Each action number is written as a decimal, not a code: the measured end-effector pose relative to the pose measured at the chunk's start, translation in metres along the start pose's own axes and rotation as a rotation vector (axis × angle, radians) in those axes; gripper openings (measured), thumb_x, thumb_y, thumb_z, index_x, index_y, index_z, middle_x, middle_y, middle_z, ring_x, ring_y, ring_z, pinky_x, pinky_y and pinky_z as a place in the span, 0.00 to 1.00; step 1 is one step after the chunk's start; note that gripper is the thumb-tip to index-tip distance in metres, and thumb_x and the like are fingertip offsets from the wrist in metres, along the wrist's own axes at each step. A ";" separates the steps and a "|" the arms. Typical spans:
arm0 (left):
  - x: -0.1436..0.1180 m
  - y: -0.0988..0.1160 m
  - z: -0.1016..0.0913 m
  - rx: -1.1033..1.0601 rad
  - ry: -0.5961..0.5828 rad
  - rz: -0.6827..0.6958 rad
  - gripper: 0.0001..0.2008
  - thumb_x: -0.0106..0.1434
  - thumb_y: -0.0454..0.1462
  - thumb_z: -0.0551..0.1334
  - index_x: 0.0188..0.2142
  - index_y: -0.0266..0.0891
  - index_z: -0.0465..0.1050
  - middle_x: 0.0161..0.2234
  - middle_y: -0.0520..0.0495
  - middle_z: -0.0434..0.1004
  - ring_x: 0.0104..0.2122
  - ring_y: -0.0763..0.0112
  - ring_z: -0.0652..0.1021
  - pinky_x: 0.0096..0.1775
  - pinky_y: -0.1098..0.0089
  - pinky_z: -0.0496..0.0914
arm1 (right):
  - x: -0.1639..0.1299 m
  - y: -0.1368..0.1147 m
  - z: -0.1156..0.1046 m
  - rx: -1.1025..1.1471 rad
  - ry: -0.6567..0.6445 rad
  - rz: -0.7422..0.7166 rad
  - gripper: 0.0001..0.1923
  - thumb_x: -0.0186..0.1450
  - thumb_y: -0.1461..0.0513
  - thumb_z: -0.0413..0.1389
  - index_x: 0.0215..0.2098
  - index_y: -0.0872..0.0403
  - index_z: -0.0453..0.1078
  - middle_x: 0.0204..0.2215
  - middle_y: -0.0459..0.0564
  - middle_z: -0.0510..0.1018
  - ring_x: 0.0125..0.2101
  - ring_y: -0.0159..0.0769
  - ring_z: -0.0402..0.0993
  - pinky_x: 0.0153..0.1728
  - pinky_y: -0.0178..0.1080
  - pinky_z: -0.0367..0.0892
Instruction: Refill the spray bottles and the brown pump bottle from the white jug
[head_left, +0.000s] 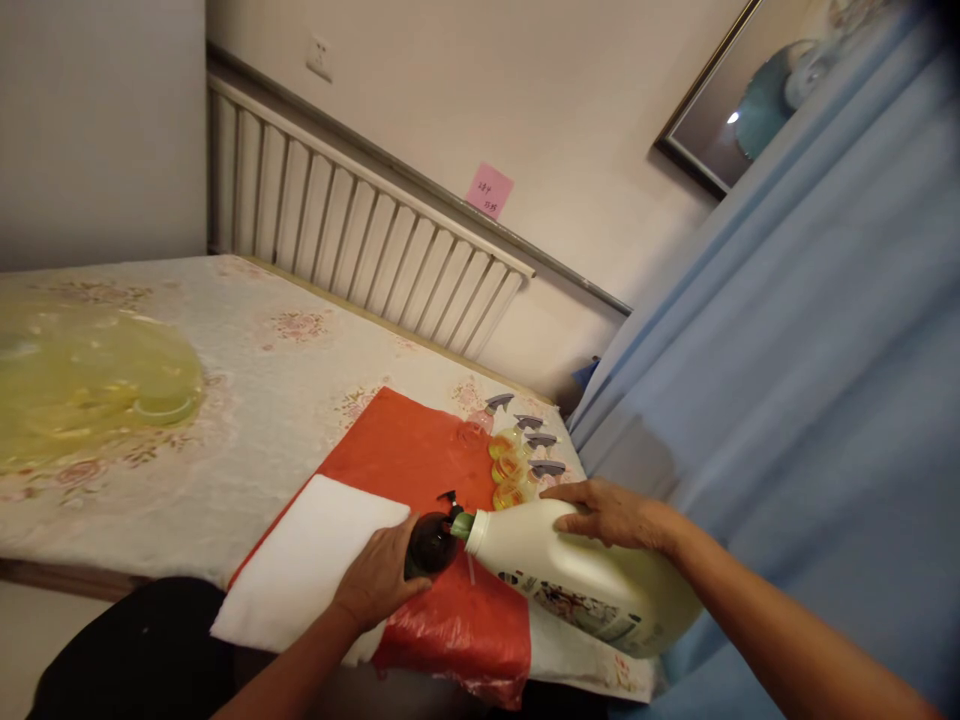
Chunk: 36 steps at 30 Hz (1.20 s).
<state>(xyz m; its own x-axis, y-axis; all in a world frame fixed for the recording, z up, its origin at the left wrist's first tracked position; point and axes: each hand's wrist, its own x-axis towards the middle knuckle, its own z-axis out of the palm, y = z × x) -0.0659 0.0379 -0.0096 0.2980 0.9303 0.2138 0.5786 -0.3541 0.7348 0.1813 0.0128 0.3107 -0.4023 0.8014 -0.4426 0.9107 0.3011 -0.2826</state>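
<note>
My left hand (379, 580) grips dark bottle (430, 543); right hand (611, 512) tilts jug (577, 580). Risk: misaligned spout spills onto red sheet (397, 450).

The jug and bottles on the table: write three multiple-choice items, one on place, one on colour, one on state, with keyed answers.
1. Where do the small spray bottles stand?
A. Beyond the white jug, near the blue curtain
B. Beside the yellow plastic at far left
C. On the radiator

2. What colour is the sheet under the bottles?
A. Green
B. Red
C. Black

3. How is the white jug held?
A. Upright, capped
B. Lying untouched
C. Tipped, spout at the dark bottle

Answers: 1 A, they cluster at the table's far right edge. 2 B, red plastic shows around them. 3 C, the right hand tilts it while the left hand grips the dark bottle.
</note>
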 end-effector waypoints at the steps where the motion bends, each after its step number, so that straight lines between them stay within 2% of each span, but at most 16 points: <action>1: 0.000 0.000 0.000 0.000 0.001 -0.003 0.47 0.48 0.43 0.68 0.64 0.45 0.49 0.58 0.41 0.68 0.56 0.50 0.69 0.58 0.58 0.59 | 0.000 0.000 0.000 -0.002 0.003 -0.001 0.21 0.66 0.54 0.53 0.55 0.51 0.69 0.43 0.48 0.79 0.37 0.36 0.72 0.38 0.34 0.65; 13: -0.001 0.001 -0.001 -0.018 0.013 0.014 0.46 0.48 0.42 0.68 0.64 0.44 0.49 0.59 0.40 0.67 0.57 0.49 0.69 0.58 0.56 0.59 | -0.001 -0.004 -0.001 -0.015 -0.004 0.030 0.21 0.66 0.53 0.52 0.54 0.50 0.69 0.41 0.48 0.79 0.37 0.37 0.73 0.37 0.34 0.66; 19: -0.002 0.006 -0.006 -0.038 0.008 0.014 0.45 0.48 0.41 0.67 0.64 0.48 0.50 0.58 0.43 0.69 0.56 0.49 0.70 0.57 0.55 0.60 | 0.000 -0.004 -0.001 -0.028 0.000 0.022 0.21 0.66 0.54 0.52 0.55 0.50 0.69 0.44 0.49 0.78 0.37 0.37 0.73 0.38 0.35 0.66; 23: -0.002 0.008 -0.008 -0.045 -0.001 0.011 0.45 0.48 0.41 0.67 0.64 0.49 0.50 0.58 0.44 0.69 0.56 0.48 0.70 0.57 0.55 0.60 | 0.000 -0.004 -0.001 -0.036 0.000 0.019 0.21 0.66 0.54 0.53 0.54 0.51 0.70 0.42 0.49 0.79 0.36 0.37 0.73 0.37 0.34 0.66; 36: -0.002 0.005 -0.005 -0.037 0.003 0.008 0.46 0.48 0.42 0.67 0.64 0.47 0.49 0.58 0.42 0.68 0.56 0.49 0.69 0.57 0.55 0.59 | 0.000 -0.007 -0.002 -0.042 0.000 0.030 0.22 0.66 0.53 0.52 0.55 0.51 0.69 0.43 0.49 0.78 0.36 0.37 0.73 0.36 0.35 0.66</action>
<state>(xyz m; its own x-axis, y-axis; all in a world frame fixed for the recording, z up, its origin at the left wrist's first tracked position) -0.0668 0.0350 -0.0030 0.3002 0.9277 0.2221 0.5475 -0.3582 0.7563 0.1749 0.0114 0.3147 -0.3744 0.8103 -0.4508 0.9257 0.2978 -0.2334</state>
